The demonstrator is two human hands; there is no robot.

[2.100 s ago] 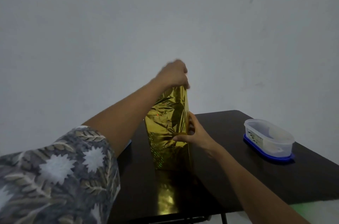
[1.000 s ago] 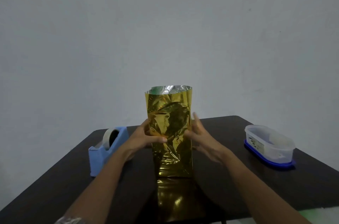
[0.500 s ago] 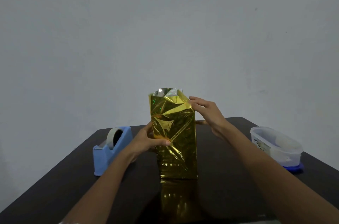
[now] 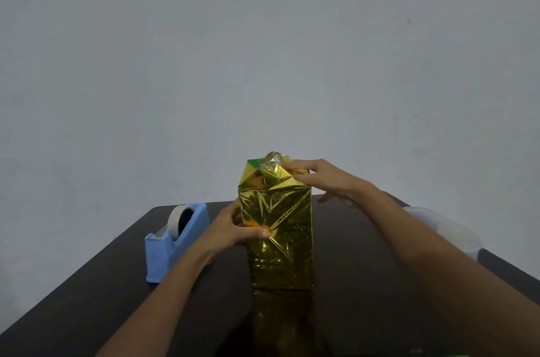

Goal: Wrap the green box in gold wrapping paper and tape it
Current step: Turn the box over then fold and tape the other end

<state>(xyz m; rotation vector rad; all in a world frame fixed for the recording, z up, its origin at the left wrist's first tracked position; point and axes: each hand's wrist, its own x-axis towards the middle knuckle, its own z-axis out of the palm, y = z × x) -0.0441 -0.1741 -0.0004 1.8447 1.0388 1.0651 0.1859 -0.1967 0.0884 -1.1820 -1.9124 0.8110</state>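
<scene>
Green box (image 4: 253, 163) upright mid-way across a dark table (image 4: 365, 283), sheathed in gold paper (image 4: 277, 239), one green corner bare on top, left hand (image 4: 230, 228) gripping its side, thumb across the front, right hand (image 4: 327, 181) pressing the top fold down with straight fingers, blue tape dispenser (image 4: 172, 242) at left.

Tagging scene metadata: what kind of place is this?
Likely a plain room at home, set up for gift wrapping; can't be sure. Cues: a dark table against a bare grey wall, a blue tape dispenser and a clear plastic container flanking the gold-wrapped box.
</scene>
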